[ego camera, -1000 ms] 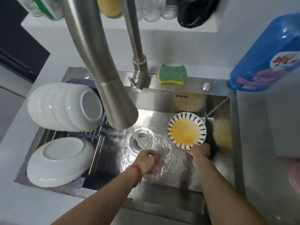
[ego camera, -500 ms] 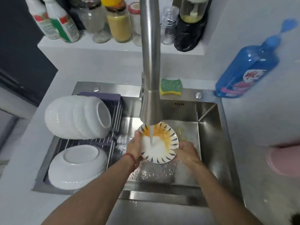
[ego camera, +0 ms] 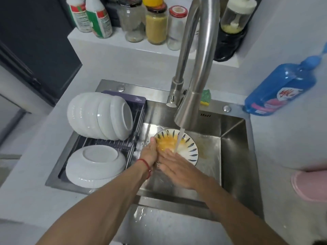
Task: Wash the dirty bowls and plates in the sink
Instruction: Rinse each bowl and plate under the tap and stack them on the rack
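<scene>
A small plate [ego camera: 190, 147] with dark rim dashes and yellow residue sits under the running tap [ego camera: 187, 110] inside the steel sink [ego camera: 231, 156]. Water falls onto its middle. My left hand [ego camera: 150, 153] grips the plate's left rim, thumb on top. My right hand [ego camera: 177, 167] lies flat with straight fingers across the plate's near inside, touching the wet surface. Part of the plate is hidden under both hands.
A rack [ego camera: 138, 110] over the sink's left side holds stacked white bowls [ego camera: 99, 115] on their sides and upturned white dishes [ego camera: 95, 163]. Green-yellow sponge [ego camera: 206, 97] behind the tap. Blue detergent bottle [ego camera: 279, 91] at right. Jars and bottles [ego camera: 155, 23] on the back shelf.
The plate moved from the sink's right side to under the water stream. My left hand took its left rim, and my right hand left the rim and now lies flat inside it.
</scene>
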### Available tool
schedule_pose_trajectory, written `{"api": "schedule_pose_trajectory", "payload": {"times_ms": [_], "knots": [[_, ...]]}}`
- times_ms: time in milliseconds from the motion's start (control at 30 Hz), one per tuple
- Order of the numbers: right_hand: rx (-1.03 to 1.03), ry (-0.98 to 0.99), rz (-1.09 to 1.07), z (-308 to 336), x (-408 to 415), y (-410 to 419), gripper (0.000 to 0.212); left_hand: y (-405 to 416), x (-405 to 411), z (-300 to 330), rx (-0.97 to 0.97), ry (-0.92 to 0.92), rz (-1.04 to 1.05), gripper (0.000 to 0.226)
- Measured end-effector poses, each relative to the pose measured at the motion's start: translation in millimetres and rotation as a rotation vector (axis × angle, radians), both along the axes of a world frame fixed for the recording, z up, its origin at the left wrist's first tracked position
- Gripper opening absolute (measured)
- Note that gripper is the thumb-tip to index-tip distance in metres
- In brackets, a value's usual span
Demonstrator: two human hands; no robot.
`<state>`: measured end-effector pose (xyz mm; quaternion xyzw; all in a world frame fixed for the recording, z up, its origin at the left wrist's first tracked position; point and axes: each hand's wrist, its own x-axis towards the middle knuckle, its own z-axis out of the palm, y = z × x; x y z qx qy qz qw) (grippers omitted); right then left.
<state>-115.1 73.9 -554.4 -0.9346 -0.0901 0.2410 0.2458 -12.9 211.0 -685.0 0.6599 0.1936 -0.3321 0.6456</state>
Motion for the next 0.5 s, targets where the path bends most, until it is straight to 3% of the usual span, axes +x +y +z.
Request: {"api": "schedule_pose_trajectory", "payload": {"times_ms": [100, 133, 233, 333, 400, 500], "knots": [[-0.297, -0.08, 0.031, -5.0, -16.6, -45.0, 0.102, -2.7, 5.3, -0.9, 0.084, 0.005, -0.004, 0.114], [-0.388, -0.061, -0.01, -5.3, -10.9, -51.7, 0.104, -4.5, -1.8, 5.1, 0.082, 0.012, -0.024, 0.114], [-0.461, -0.045, -0.127, -3.6, 25.3, -29.0, 0.09, -15.5, -30.0, 40.1, -0.028, 0.106, -0.066, 0.102], [-0.21, -0.118, -0.034, 4.2, 20.2, 0.5, 0.063, -16.5, -25.0, 76.0, -0.007, 0.079, -0.019, 0.088], [-0.078, -0.133, 0.069, 7.4, -9.8, -5.5, 0.061, -9.3, -11.3, 70.8, 0.028, 0.097, 0.039, 0.089], [-0.202, -0.401, 0.048, -6.6, -36.7, -36.8, 0.067, -2.8, 7.4, 21.7, 0.049, 0.1, 0.061, 0.103]]}}
